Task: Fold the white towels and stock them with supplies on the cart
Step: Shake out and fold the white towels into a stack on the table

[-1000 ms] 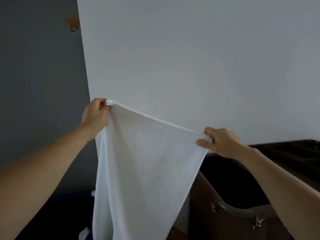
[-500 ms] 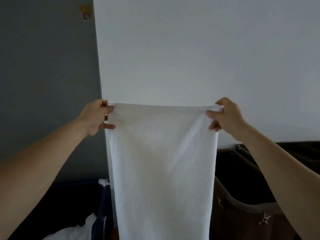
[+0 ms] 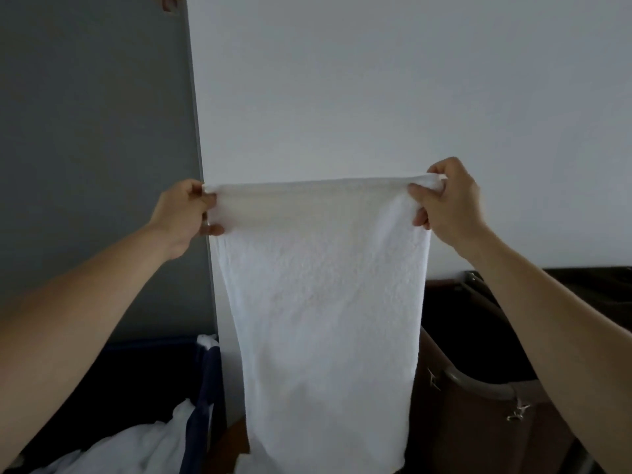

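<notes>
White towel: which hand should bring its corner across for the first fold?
Probably the left hand: both hands pinch top corners of the white towel, but the right hand is held nearer the cart, where the towel goes.

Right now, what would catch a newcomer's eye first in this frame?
A white towel hangs stretched in the middle, its top corners pinched by the left hand and right hand against a pale wall. Lower left, more white linen lies in a dark blue bin.

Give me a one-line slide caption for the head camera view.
Left hand and right hand pinch the top corners of a white towel, holding it hanging flat before a pale wall.
</notes>
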`<state>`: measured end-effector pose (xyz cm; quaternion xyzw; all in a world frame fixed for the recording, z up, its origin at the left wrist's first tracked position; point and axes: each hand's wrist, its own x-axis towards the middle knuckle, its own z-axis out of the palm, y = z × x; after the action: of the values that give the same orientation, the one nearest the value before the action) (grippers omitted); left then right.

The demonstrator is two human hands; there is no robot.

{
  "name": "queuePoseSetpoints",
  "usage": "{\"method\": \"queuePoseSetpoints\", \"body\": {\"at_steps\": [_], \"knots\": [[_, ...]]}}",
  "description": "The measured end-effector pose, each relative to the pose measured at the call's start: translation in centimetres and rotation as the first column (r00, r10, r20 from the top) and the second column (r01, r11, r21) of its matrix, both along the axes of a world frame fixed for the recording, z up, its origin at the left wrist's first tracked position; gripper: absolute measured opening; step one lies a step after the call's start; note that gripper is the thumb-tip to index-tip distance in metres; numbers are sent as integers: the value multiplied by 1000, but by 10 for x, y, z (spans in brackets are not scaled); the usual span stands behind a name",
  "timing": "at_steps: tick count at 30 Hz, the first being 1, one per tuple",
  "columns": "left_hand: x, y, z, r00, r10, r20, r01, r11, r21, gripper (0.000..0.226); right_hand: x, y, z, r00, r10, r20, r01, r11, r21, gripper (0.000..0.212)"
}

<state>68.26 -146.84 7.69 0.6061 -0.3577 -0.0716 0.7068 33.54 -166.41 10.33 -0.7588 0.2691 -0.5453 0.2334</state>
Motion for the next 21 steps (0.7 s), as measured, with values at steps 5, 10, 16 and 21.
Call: {"method": "queuePoseSetpoints", "body": {"at_steps": [5,10,16,21], "knots": [[-2,-3,-2,999,4,35,-4,1000,-18,9,-5,-9,-13,1000,9,-1,-9,998,65,31],[-4,-17,-9,994,91,60,-87,994,-65,15,-4,-20,-21,997,-20,-74,32,986,162,30],[4,-45,-39,989,129,74,-131,991,28,16,1,-37,-51,997,18,-76,3,965,261,6],[15,-73,-54,977,208,49,-212,972,100,7,18,-58,-65,997,74,-25,-61,941,334,8]]}}
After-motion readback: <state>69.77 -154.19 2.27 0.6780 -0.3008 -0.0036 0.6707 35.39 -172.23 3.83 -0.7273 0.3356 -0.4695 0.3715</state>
